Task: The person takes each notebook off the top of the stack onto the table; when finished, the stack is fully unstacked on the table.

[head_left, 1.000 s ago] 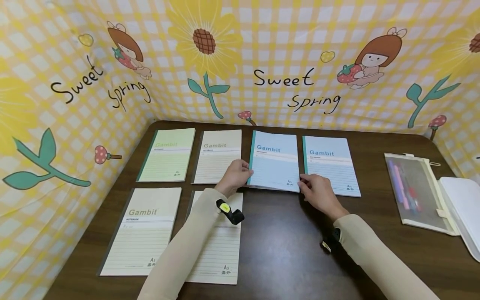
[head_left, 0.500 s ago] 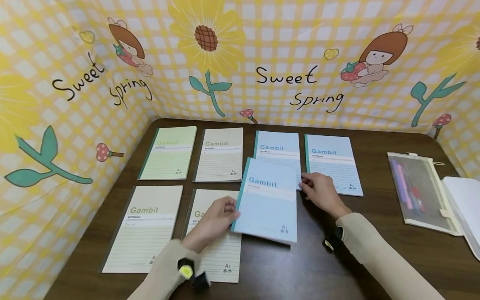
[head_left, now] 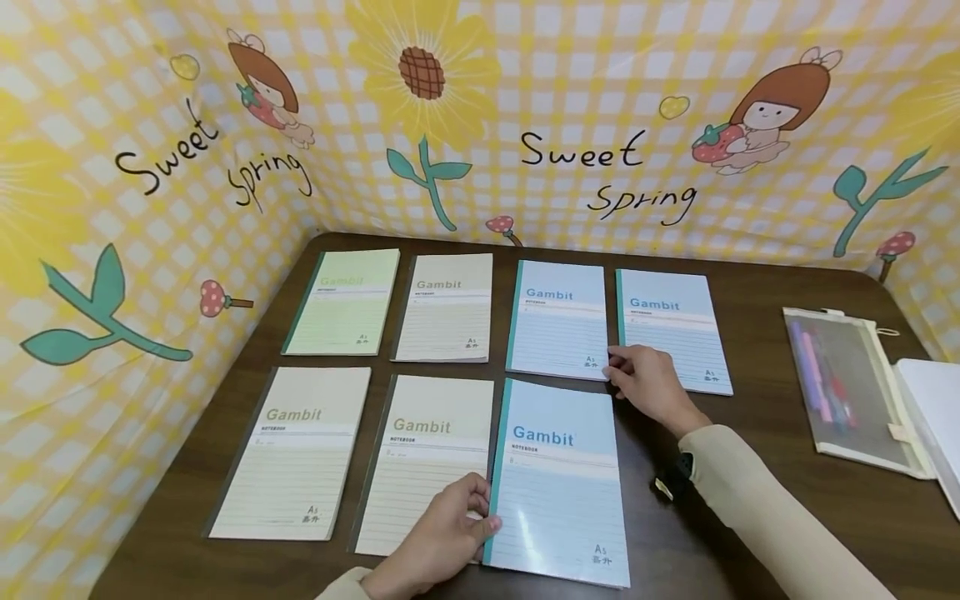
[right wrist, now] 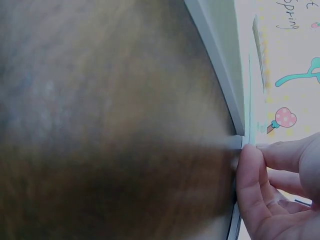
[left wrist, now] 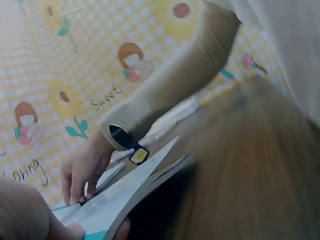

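My left hand (head_left: 446, 529) pinches the left, green-spined edge of a light blue Gambit notebook (head_left: 562, 492) in the front row. In the left wrist view the thumb is on top of this notebook (left wrist: 115, 195), a finger is beneath, and its far edge is fanned up from the table. My right hand (head_left: 651, 385) pinches the lower right corner of another blue notebook (head_left: 558, 325) in the back row; the right wrist view has the thumb and fingertips (right wrist: 250, 160) right at that corner. A third blue notebook (head_left: 667, 325) lies just right of it.
A green notebook (head_left: 345, 308) and a cream one (head_left: 446, 312) lie back left, with two more cream notebooks, one left (head_left: 300, 450) and one nearer the middle (head_left: 427, 458), in front. A mesh pencil pouch (head_left: 855, 392) holding pens and a white case (head_left: 933, 408) are at right.
My left hand has drawn the upper blue notebook off the back-row one, toward me and down to the front row beside the cream notebook. The right hand has stayed at the back notebook's corner.
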Demonstrator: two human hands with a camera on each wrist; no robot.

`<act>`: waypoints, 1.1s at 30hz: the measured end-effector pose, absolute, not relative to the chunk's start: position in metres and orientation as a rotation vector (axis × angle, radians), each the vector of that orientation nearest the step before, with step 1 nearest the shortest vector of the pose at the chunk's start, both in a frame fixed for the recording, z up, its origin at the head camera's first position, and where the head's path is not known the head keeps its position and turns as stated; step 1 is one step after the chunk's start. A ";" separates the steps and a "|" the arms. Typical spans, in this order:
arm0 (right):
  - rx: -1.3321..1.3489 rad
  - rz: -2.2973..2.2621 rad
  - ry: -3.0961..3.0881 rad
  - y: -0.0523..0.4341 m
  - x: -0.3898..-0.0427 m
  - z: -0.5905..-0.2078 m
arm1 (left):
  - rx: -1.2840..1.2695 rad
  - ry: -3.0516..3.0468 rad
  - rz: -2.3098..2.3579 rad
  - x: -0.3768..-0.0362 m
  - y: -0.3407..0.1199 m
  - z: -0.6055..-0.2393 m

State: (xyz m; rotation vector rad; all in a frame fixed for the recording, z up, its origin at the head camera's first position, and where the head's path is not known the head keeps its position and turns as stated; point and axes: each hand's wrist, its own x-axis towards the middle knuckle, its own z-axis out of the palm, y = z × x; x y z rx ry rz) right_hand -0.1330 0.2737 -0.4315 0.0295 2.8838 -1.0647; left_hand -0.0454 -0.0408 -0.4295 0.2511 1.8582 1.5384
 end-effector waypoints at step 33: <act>0.032 -1.102 2.864 0.275 -0.131 -0.429 | 0.619 2.539 1.172 -0.149 0.004 -0.391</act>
